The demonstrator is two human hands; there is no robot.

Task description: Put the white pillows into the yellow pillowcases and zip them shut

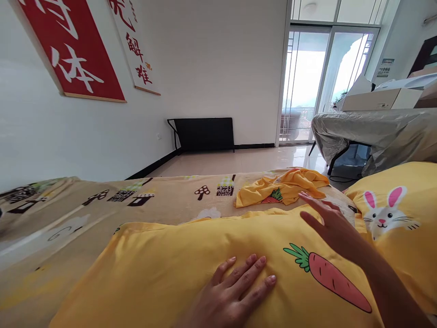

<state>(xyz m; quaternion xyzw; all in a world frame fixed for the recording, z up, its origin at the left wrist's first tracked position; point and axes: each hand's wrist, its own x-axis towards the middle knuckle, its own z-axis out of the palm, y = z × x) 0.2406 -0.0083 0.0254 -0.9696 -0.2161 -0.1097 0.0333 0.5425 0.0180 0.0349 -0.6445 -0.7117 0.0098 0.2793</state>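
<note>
A yellow pillow [177, 259] with a carrot print lies across the bed in front of me. My left hand [232, 291] rests flat on its near middle, fingers stretched out. My right hand [327, 223] lies open on the pillow's far right edge, fingers pointing away from me. Just beyond that hand a crumpled yellow pillowcase [283, 187] with a small carrot print lies on the tan patterned bedsheet [102, 205]. A second yellow pillow [396, 214] with a rabbit print sits at the right, touching the first.
The bed runs along a white wall with red and white banners [75, 50]. Beyond the bed are a glossy floor, a black folded panel [205, 133] against the far wall, glass balcony doors [317, 82], and a covered table [372, 132] bearing boxes.
</note>
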